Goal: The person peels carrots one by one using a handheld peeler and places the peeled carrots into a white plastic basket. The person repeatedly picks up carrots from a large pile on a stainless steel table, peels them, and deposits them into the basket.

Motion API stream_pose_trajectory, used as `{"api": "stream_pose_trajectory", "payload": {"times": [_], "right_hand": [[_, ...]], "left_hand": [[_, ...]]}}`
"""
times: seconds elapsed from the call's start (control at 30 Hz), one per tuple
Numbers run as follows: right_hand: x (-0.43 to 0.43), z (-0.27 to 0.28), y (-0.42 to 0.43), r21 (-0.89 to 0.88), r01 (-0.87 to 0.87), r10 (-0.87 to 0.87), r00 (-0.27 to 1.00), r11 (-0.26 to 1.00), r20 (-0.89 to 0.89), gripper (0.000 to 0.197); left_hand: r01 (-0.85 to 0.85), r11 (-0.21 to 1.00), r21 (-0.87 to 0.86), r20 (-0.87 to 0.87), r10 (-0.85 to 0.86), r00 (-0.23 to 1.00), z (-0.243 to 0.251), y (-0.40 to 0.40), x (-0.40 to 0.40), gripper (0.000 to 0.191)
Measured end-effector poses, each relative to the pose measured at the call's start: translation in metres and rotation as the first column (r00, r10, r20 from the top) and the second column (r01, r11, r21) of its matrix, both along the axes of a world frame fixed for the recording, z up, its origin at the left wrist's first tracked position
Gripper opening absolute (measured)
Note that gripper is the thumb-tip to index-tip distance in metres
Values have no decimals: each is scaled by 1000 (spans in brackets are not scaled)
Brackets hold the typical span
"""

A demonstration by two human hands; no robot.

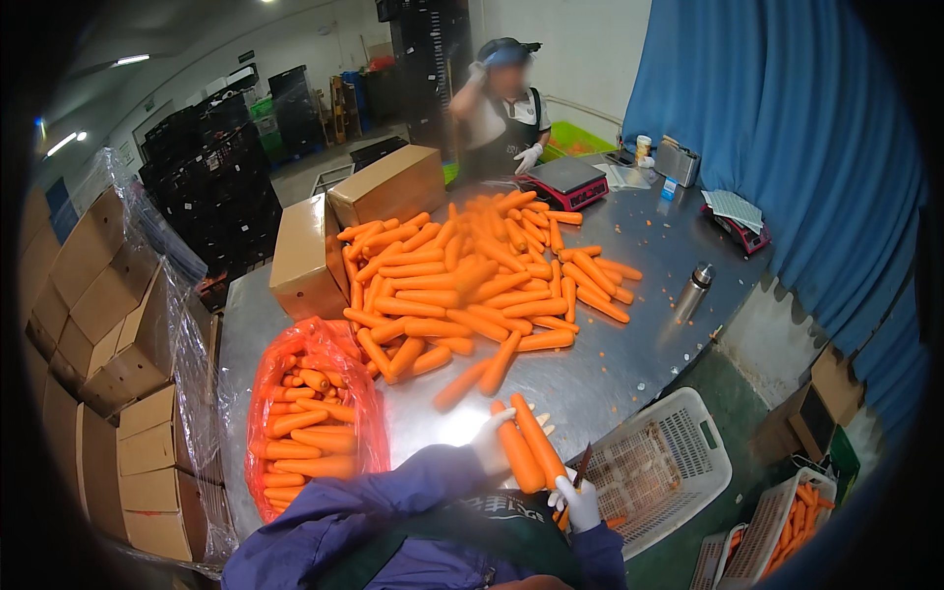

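My left hand [495, 441], in a white glove, holds two large carrots [532, 446] side by side above the near edge of the steel table [424, 420]. At their lower ends is my gloved right hand [579, 501], with a narrow dark-bladed knife [584, 463] held in it, blade pointing up. A big heap of carrots [450, 284] covers the middle of the table. Left of my hands, a red plastic bag [372, 435] stands open with carrots stacked inside. A few loose carrots [498, 365] lie just beyond my left hand.
Cardboard boxes [306, 254] stand on the table's left; more boxes [147, 442] lie beyond it. A white plastic crate [693, 479] is at the right, near a carrot-filled crate [793, 523]. A steel flask [693, 291] and a scale [568, 184] stand on the table. A co-worker [501, 118] stands opposite.
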State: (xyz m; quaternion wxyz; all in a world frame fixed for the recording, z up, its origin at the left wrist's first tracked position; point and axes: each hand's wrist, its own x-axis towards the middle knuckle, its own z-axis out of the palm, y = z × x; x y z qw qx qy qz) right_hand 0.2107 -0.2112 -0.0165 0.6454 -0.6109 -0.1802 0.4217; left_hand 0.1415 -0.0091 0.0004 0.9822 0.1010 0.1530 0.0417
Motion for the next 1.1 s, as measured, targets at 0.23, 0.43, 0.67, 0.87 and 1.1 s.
{"api": "stream_pose_trajectory", "payload": {"times": [0.23,0.43,0.67,0.87,1.1], "right_hand": [[0,7,17,-28,-25,22,993,999,-118,31],[-22,14,27,50,211,-213,882,976,421,28],[-27,22,34,1,307,-136,419,952,898,44],[-22,21,31,-105,361,-72,445,927,892,37],[36,-57,-34,-409,613,-221,698,676,681,28]], "left_hand": [[-79,928,365,2,84,996,-52,11,2,49],[-252,900,-356,-92,235,968,12,0,2,28],[-182,968,-175,-149,157,976,17,-7,0,37],[-163,962,-217,-173,127,977,3,-12,4,40],[-185,916,-355,-218,111,970,21,-24,4,45]]}}
